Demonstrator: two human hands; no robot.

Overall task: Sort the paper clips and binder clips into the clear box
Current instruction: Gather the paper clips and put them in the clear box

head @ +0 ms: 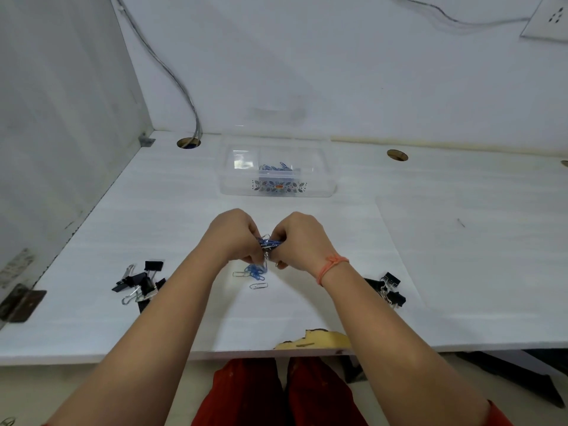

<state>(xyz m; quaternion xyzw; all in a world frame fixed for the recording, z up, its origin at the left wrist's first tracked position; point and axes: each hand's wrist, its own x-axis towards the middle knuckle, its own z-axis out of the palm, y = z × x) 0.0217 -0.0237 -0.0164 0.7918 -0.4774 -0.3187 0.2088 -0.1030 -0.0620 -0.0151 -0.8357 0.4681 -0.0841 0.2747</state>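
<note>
A tangled bunch of paper clips (266, 242), blue-coated and bare wire, is pinched between the left hand (234, 238) and the right hand (299, 241) above the white table (461, 256); both hands are closed on it. Such clips are judged light, springy and prone to snagging, best taken by the outer loops; more lie loose on the table below, stiff black binder clips (141, 282) are heaped at either side, and the clear box (276, 170), smooth plastic, is seen beyond with a few blue clips inside.

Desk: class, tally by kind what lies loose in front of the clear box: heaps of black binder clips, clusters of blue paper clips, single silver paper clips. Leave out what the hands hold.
Heaps of black binder clips: 2, the left heap and the right heap
Blue paper clip cluster: 1
Single silver paper clips: 2, upper one and lower one
Total: 5
</note>
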